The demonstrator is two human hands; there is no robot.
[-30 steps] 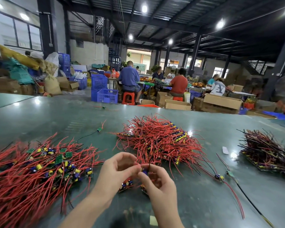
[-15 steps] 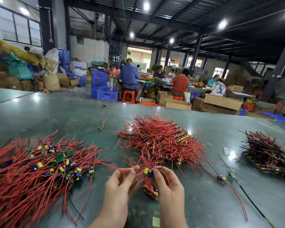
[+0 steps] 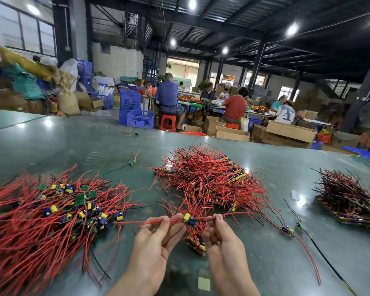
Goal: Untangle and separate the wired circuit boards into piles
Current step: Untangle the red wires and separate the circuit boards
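step: I judge untangling, one circuit board [image 3: 188, 218] lifted between both hands, just before the central red-wire tangle [image 3: 209, 184] | left hand [image 3: 156, 242] pinches its red leads | right hand [image 3: 220, 238] pinches opposite wires | next: draw it free, drop on left pile [image 3: 51, 214]

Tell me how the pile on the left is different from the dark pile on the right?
The left pile looks bright red; the right pile looks much darker. The left pile sprawls wide with green boards and yellow parts showing on top; the right pile looks smaller and tighter, its boards mostly buried. Both are wired boards lying on the green table.
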